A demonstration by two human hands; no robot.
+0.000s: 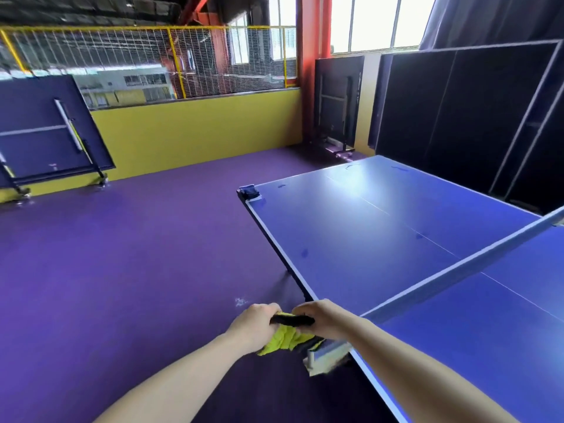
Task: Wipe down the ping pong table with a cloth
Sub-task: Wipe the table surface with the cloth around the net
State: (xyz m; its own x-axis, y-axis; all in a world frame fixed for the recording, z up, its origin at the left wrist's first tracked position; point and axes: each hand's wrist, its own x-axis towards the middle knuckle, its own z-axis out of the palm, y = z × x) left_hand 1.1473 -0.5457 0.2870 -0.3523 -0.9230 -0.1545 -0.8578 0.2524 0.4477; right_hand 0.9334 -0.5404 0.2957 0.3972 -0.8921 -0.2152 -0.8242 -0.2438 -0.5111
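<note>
The blue ping pong table (381, 239) fills the right half of the view, its net (457, 267) crossing from lower left to the right edge. My left hand (254, 326) and my right hand (320, 319) meet just off the table's left side, above the net post clamp (325, 358). Both grip a dark rolled item (291, 319) between them. A yellow cloth (282, 340) hangs from under my left hand. Dark smudges dot the far half of the table.
A dark object (250, 192) sits on the table's far left corner. Purple floor spreads to the left. A folded table (45, 132) stands at the far left, another folded table (337, 105) by the orange pillar, dark panels (457, 117) at the right.
</note>
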